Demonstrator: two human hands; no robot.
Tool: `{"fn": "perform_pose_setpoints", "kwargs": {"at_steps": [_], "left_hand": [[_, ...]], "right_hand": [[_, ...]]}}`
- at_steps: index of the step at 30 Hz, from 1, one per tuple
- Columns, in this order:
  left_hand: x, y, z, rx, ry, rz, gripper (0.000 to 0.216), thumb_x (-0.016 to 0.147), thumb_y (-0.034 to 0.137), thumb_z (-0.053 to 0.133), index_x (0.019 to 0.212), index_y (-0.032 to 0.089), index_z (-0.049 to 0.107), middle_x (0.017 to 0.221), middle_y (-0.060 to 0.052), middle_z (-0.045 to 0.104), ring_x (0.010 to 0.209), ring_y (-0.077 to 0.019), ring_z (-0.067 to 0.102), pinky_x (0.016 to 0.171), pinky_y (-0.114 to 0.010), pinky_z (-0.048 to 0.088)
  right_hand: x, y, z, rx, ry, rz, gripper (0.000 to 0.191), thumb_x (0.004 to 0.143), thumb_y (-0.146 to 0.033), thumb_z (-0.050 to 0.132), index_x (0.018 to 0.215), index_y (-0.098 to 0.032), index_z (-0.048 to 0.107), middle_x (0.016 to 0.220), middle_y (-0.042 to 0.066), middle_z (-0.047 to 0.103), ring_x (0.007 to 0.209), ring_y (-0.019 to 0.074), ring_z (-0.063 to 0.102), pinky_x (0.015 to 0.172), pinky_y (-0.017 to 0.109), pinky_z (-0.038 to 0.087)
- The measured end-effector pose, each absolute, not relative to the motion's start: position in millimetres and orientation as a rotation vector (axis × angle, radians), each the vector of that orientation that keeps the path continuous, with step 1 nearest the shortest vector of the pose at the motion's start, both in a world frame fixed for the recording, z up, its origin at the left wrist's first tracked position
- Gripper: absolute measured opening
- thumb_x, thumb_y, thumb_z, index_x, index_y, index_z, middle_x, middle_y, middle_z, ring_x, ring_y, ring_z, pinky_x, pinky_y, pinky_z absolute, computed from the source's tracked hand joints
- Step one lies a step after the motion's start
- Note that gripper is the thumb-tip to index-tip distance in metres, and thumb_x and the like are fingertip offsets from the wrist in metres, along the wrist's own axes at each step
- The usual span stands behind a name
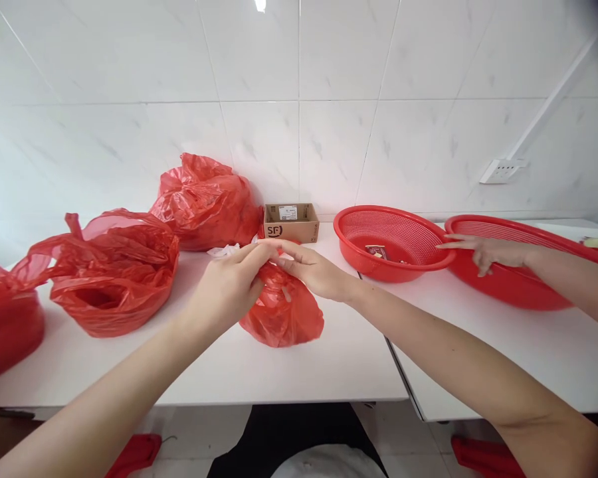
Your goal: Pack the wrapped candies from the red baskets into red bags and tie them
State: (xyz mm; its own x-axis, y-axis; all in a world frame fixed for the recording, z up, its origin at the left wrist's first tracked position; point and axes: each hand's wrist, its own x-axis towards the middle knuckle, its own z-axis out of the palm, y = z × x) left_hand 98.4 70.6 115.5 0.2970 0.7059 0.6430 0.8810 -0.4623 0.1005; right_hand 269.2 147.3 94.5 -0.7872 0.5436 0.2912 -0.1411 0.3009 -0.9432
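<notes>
Small red plastic bag (286,318) over the desk (279,378), in front of SF carton (293,232). Left grip (233,280) and right grip (319,271) meet, both pinching its gathered top; I'd guess to keep it bunched. Larger red bags (204,206) stand leftward, probably for elbow room.

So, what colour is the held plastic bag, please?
The held plastic bag is red, clearest in the head view.

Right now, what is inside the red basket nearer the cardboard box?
The red basket holds a printed item and small bits; its near wall hides anything directly behind it.
</notes>
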Motion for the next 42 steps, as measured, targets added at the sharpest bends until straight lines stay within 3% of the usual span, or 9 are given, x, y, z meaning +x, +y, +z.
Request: {"fn": "perform_pose_setpoints", "kwargs": {"at_steps": [3,6,15,18,22,26,30,35,42], "left_hand": [[93,71,106,-2.293,-1.322,-1.032,0.037,0.082,0.004,0.047,0.110,0.020,0.066,0.112,-0.005,0.069,0.102,-0.0192,0.066,0.073,-0.025,0.053],[84,68,99,-2.381,-1.316,-1.065,0.033,0.088,0.012,0.051,0.116,0.019,0.067,0.118,-0.007,0.069,0.106,-0.0193,0.066,0.087,-0.028,0.053],[51,33,74,-2.578,-1.900,-1.182,0.020,0.092,0.036,0.056,0.092,0.031,0.074,0.131,0.000,0.065,0.125,-0.0286,0.052,0.103,-0.043,0.043],[60,43,73,-2.645,-2.098,-1.856,0.035,0.094,0.046,0.049,0.076,0.027,0.072,0.135,-0.002,0.062,0.133,-0.0305,0.046,0.108,-0.047,0.038],[80,67,78,-2.434,-2.008,-2.802,0.038,0.097,0.049,0.042,0.091,0.028,0.073,0.103,-0.005,0.073,0.115,-0.0251,0.060,0.094,-0.042,0.049],[100,76,82,-2.757,-2.352,-2.326,0.032,0.090,0.048,0.057,0.090,0.022,0.074,0.097,-0.008,0.072,0.095,-0.0224,0.065,0.083,-0.034,0.050],[112,73,81,-2.939,-2.436,-1.910,0.034,0.082,0.048,0.067,0.067,0.018,0.070,0.082,-0.007,0.071,0.080,-0.0195,0.062,0.078,-0.033,0.047],[110,75,75,-2.764,-2.393,-2.031,0.038,0.084,0.047,0.065,0.058,0.020,0.067,0.080,-0.005,0.070,0.084,-0.0194,0.060,0.087,-0.035,0.044],[107,74,82,-2.704,-2.215,-2.341,0.016,0.080,0.035,0.073,0.088,0.022,0.077,0.092,-0.007,0.075,0.095,-0.0248,0.066,0.094,-0.042,0.049]], "right_hand": [[276,145,97,-0.372,-2.097,1.468,0.017,0.097,-0.034,0.050,0.097,-0.022,0.061,0.096,0.001,0.060,0.088,0.0139,0.057,0.080,0.029,0.047],[288,141,104,-0.518,-2.242,1.115,0.028,0.097,-0.039,0.048,0.081,-0.019,0.059,0.081,0.000,0.059,0.075,0.0134,0.054,0.069,0.028,0.042],[340,186,90,-0.988,-2.293,0.738,0.026,0.093,-0.038,0.049,0.081,-0.020,0.063,0.090,0.004,0.073,0.074,0.0150,0.059,0.069,0.029,0.041],[334,187,90,-0.976,-2.274,0.765,0.027,0.093,-0.041,0.048,0.080,-0.020,0.061,0.089,0.003,0.070,0.078,0.0156,0.058,0.072,0.030,0.042],[313,168,112,-0.755,-2.202,0.774,0.025,0.094,-0.040,0.049,0.083,-0.021,0.060,0.093,0.002,0.066,0.086,0.0158,0.058,0.077,0.032,0.043],[289,154,123,-0.520,-2.268,0.802,0.019,0.091,-0.029,0.056,0.076,-0.018,0.060,0.114,0.006,0.060,0.104,0.0164,0.057,0.090,0.033,0.043],[272,150,108,-0.551,-2.334,0.942,0.020,0.094,-0.028,0.051,0.079,-0.018,0.060,0.109,0.006,0.061,0.085,0.0134,0.061,0.076,0.030,0.045],[279,144,96,-0.824,-2.296,0.993,0.017,0.097,-0.029,0.045,0.113,-0.025,0.049,0.066,-0.005,0.058,0.063,0.0148,0.056,0.065,0.029,0.041],[292,110,100,-0.726,-2.046,0.924,0.010,0.095,-0.025,0.044,0.104,-0.025,0.041,0.051,-0.012,0.040,0.045,0.0112,0.040,0.055,0.027,0.034]]}}
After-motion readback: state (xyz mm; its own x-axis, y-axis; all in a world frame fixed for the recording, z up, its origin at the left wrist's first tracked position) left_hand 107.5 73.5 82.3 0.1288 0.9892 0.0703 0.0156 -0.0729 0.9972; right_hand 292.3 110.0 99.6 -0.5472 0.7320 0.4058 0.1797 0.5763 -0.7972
